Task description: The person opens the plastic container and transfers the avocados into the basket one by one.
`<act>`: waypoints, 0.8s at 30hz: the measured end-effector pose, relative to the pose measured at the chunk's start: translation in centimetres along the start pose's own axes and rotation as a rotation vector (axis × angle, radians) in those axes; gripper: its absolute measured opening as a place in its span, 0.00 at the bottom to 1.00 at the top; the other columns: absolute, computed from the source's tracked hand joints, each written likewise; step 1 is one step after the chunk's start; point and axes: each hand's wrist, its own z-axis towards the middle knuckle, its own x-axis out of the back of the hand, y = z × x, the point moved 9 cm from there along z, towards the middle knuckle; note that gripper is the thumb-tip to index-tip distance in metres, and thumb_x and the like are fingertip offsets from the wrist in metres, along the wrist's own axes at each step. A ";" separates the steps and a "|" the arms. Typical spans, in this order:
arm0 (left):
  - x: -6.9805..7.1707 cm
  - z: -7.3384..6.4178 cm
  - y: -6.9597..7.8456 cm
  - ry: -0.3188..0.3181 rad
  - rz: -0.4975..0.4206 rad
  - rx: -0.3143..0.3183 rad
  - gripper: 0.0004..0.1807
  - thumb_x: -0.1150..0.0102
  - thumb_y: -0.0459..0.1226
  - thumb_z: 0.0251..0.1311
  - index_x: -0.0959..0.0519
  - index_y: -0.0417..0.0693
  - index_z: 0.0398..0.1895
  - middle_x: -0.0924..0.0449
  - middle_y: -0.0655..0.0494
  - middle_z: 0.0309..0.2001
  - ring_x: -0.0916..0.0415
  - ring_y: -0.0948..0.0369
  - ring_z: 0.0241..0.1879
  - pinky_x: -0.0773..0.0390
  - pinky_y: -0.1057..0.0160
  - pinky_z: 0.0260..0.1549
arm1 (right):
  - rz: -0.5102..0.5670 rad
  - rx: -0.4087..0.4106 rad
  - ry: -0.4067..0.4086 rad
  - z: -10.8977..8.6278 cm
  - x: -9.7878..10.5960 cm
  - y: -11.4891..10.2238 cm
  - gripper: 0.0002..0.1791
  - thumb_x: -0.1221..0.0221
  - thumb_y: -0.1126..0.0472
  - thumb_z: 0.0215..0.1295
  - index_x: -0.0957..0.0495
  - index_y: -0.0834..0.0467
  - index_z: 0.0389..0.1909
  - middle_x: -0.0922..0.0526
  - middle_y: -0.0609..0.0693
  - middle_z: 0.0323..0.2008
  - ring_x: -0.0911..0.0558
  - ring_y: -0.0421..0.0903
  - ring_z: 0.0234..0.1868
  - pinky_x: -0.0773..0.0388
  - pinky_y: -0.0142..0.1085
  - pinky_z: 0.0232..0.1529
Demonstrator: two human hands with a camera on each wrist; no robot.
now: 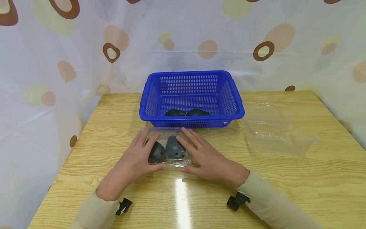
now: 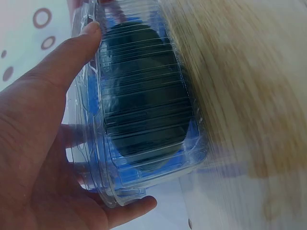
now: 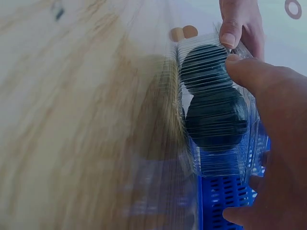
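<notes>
On a wood-grain table (image 1: 206, 206), a person's left hand (image 1: 135, 160) and right hand (image 1: 210, 159) spread their fingers over a clear plastic box (image 1: 175, 164) of dark oval items (image 1: 174, 150) just before a blue basket (image 1: 191, 118), thumbs at the box's near edge, where gentle, even pressure likely seats it best.

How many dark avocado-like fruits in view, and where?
4 visible. In the clear clamshell: one left fruit, one right fruit. In the blue basket: a third fruit and a fourth fruit, partly hidden behind its front wall, which may hide more.
</notes>
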 end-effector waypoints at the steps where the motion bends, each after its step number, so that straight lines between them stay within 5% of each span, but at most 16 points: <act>1: -0.1 0.1 0.2 -0.001 0.002 -0.001 0.55 0.31 0.63 0.50 0.43 0.49 0.77 0.56 0.37 0.78 0.52 0.33 0.75 0.31 0.34 0.63 | 0.003 -0.006 -0.003 -0.2 0.1 0.1 0.52 0.44 0.36 0.67 0.61 0.50 0.80 0.66 0.53 0.81 0.59 0.54 0.81 0.47 0.53 0.77; 12: -0.7 1.0 2.9 0.019 0.052 -0.036 0.56 0.36 0.68 0.49 0.43 0.51 0.77 0.53 0.35 0.77 0.51 0.32 0.74 0.30 0.38 0.64 | 0.024 -0.052 0.007 -2.5 0.8 1.9 0.52 0.43 0.34 0.65 0.60 0.47 0.80 0.65 0.50 0.81 0.57 0.52 0.81 0.42 0.55 0.75; 24: -1.4 1.9 5.0 0.050 0.125 -0.063 0.57 0.41 0.71 0.50 0.44 0.49 0.77 0.52 0.33 0.76 0.47 0.31 0.73 0.27 0.40 0.62 | -0.001 -0.009 0.078 -4.0 1.8 3.0 0.52 0.35 0.43 0.63 0.54 0.53 0.80 0.60 0.54 0.81 0.52 0.58 0.79 0.40 0.57 0.74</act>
